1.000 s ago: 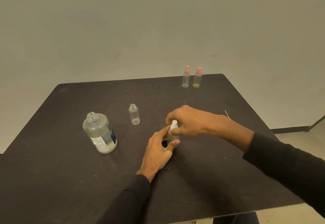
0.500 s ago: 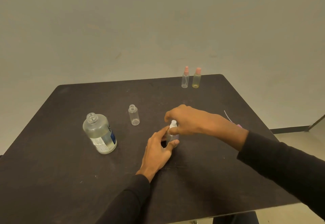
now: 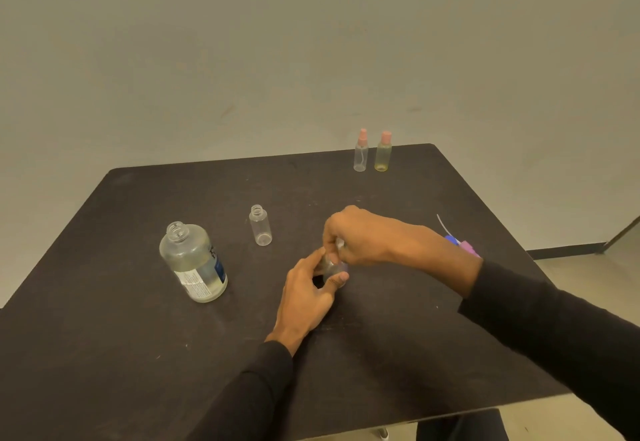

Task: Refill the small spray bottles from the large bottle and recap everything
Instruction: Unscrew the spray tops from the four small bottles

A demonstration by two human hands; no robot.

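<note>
The scene was seen from a single wide-angle camera worn on the person's head, angled forward and down. A dark table [image 3: 104,354] was viewed from its near edge, with the far edge and a plain wall [image 3: 311,42] taken in beyond it. Both forearms were seen entering from the bottom and right of the frame, the left hand [image 3: 306,293] and right hand [image 3: 362,234] being met near the centre, close to the lens. No second view was provided, so nothing was shared.
</note>
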